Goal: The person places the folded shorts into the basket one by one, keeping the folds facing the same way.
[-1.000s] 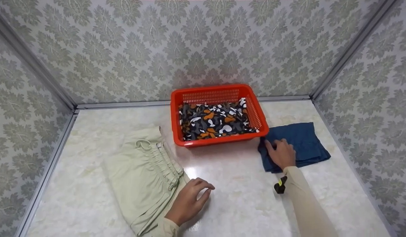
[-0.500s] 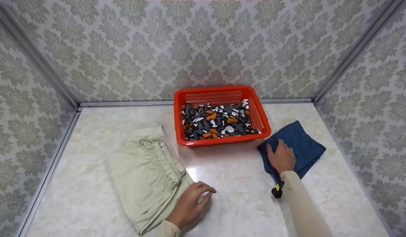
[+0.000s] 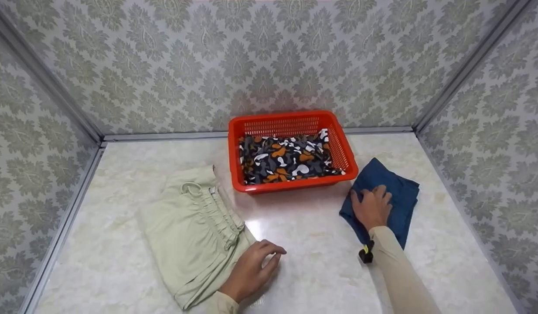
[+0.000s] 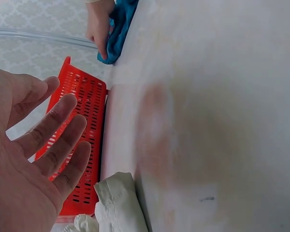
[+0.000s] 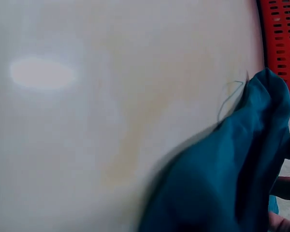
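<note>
My right hand [image 3: 372, 208] grips the near-left part of a folded dark blue garment [image 3: 397, 198] lying on the table, right of the red basket. In the right wrist view the blue cloth [image 5: 208, 164] bunches up into a ridge, and only bits of the fingers show at the edge. My left hand [image 3: 253, 270] hovers low with loosely bent fingers beside pale green drawstring pants [image 3: 192, 235], holding nothing. The left wrist view shows that palm [image 4: 34, 140] bare, fingers apart.
A red plastic basket [image 3: 291, 187] stands at the back against the patterned wall [image 3: 260, 56], holding a camouflage-print cloth [image 3: 286, 161] in black, grey, orange and white. Walls close in the left and right sides of the table [image 3: 312, 270].
My right hand has turned the blue garment clockwise and drawn its right side inward, so it lies at a slant. My left hand and the green pants have stayed nearly still.
</note>
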Action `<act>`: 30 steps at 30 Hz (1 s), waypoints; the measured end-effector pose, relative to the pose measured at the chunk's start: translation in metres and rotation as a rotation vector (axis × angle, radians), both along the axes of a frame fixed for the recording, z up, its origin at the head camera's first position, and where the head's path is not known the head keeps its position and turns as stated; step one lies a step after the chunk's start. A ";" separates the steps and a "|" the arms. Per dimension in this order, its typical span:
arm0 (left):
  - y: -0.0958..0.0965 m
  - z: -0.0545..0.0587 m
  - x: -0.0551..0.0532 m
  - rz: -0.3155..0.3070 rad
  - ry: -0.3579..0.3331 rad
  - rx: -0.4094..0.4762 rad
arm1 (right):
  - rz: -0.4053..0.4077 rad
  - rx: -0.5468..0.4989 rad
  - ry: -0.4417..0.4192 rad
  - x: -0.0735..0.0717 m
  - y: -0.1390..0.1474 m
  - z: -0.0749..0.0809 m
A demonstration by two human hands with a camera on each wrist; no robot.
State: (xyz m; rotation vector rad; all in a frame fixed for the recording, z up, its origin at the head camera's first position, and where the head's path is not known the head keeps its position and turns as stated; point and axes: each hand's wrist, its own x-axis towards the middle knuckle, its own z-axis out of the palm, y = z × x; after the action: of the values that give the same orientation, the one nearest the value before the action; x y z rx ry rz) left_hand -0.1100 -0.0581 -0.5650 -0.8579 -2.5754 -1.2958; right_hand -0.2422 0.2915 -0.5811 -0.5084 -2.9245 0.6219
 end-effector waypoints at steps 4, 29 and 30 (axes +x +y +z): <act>0.002 0.000 0.000 -0.005 0.019 0.022 | -0.006 -0.022 0.001 0.001 -0.003 0.005; 0.010 0.001 -0.004 -0.051 -0.063 0.029 | 0.064 -0.052 -0.035 0.016 -0.012 0.008; 0.010 0.001 -0.004 -0.052 -0.063 0.034 | 0.071 -0.042 -0.041 0.018 -0.013 0.006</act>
State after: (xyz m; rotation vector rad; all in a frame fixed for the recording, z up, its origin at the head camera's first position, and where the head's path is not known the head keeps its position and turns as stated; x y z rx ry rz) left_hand -0.1142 -0.0477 -0.5641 -0.8978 -2.5864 -1.3988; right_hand -0.2246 0.2787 -0.5751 -0.4281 -2.9850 0.6908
